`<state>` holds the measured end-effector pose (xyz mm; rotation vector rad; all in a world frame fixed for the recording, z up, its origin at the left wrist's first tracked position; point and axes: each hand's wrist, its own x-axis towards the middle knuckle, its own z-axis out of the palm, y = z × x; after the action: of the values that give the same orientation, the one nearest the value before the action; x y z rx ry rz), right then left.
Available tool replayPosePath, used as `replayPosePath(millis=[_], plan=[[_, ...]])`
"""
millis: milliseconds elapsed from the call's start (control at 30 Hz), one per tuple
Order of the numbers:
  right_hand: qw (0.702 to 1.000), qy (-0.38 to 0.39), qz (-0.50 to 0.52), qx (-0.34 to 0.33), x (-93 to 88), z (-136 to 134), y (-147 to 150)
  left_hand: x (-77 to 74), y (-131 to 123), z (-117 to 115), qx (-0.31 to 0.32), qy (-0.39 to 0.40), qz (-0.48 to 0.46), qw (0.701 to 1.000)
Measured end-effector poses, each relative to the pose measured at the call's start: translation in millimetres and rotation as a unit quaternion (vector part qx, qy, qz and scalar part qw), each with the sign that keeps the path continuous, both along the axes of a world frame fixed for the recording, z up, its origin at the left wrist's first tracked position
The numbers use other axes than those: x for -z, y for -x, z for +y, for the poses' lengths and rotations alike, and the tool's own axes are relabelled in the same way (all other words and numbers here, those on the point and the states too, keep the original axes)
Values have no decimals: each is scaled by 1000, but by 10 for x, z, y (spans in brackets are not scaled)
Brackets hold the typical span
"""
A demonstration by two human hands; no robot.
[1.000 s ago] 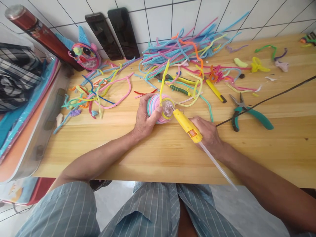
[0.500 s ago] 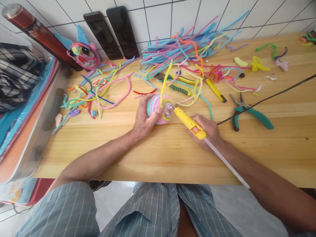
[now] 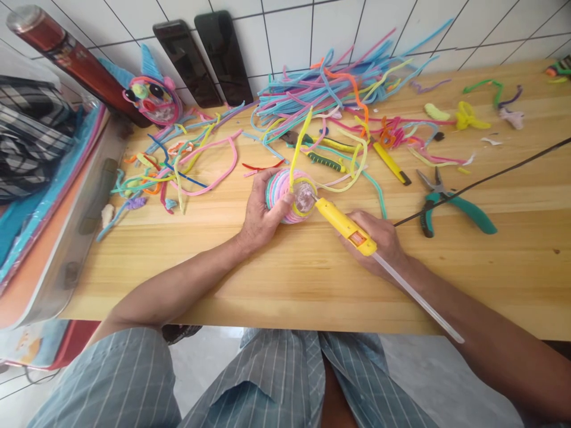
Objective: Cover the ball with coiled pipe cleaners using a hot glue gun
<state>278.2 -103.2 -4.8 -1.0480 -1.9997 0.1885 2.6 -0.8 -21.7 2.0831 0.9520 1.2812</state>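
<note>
My left hand (image 3: 264, 208) is closed around a small round piece wrapped in pink, purple and blue pipe cleaners (image 3: 280, 189), its clear end facing right. From this end a yellow pipe cleaner (image 3: 300, 145) sticks up, its lower part under my thumb. In my right hand (image 3: 377, 238) is a yellow hot glue gun (image 3: 341, 221), with a long clear glue stick (image 3: 417, 295) coming out of its back. The gun's metal tip is at the right edge of the clear end; whether it touches cannot be made out.
Green-handled pliers (image 3: 468, 211) lie at the right, crossed by a black cord (image 3: 504, 172). A yellow utility knife (image 3: 390, 160) and green-and-yellow pliers (image 3: 325, 161) lie beyond my hands. Pipe cleaners (image 3: 307, 101) are heaped at the wall, near two phones (image 3: 223, 56) and a pipe-cleaner figure (image 3: 156, 98).
The glue gun's rear and its glue stick have swung slightly right and down with my right hand. My left hand keeps its hold on the wrapped piece.
</note>
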Motion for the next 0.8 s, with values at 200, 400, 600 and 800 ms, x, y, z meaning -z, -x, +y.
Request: replayPosePath(millis=[200, 400, 600, 800], plan=[[1000, -11, -1, 14, 2, -26, -7, 7, -2, 1, -1, 15, -3, 1000], [999, -38, 0, -7, 22, -21, 27, 44, -23, -17, -6, 3, -4, 1000], [1000, -8, -27, 6, 72, -50, 26, 59, -39, -20, -13, -2, 8, 1000], [999, 0, -42, 21, 86, -77, 23, 49, -41, -27, -18, 4, 12, 1000]])
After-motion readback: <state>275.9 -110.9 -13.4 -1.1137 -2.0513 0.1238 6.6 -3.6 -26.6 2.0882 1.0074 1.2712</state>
